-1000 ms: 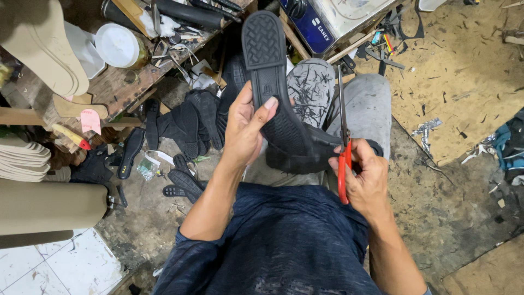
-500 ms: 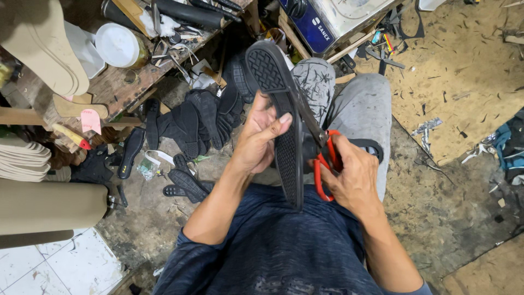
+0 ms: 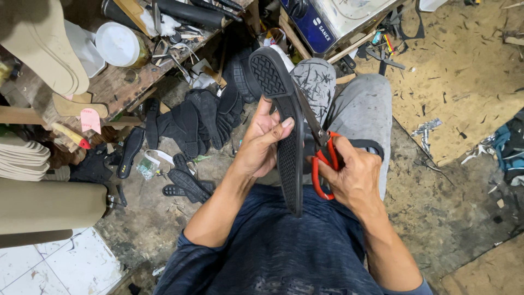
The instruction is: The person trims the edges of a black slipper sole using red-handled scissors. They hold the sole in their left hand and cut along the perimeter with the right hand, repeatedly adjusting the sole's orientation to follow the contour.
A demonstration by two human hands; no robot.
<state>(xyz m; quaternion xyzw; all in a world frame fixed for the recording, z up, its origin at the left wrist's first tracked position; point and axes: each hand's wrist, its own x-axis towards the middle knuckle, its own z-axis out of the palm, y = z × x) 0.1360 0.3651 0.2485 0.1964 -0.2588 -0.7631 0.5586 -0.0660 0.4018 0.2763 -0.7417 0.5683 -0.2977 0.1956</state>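
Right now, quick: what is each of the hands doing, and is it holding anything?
Left hand: closed on the black shoe sole, held on edge.
Right hand: closed on the red-handled scissors, blades along the sole's edge.

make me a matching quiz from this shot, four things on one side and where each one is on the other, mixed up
Things
1. black rubber shoe sole with tread pattern
2. red-handled scissors
3. round white lidded tub
4. pile of black soles

Places
A. on the wooden bench at upper left
B. in the right hand
C. on the ground under the bench edge
D. gripped by the left hand

Pairs: 1-D, 2-B, 3-A, 4-C
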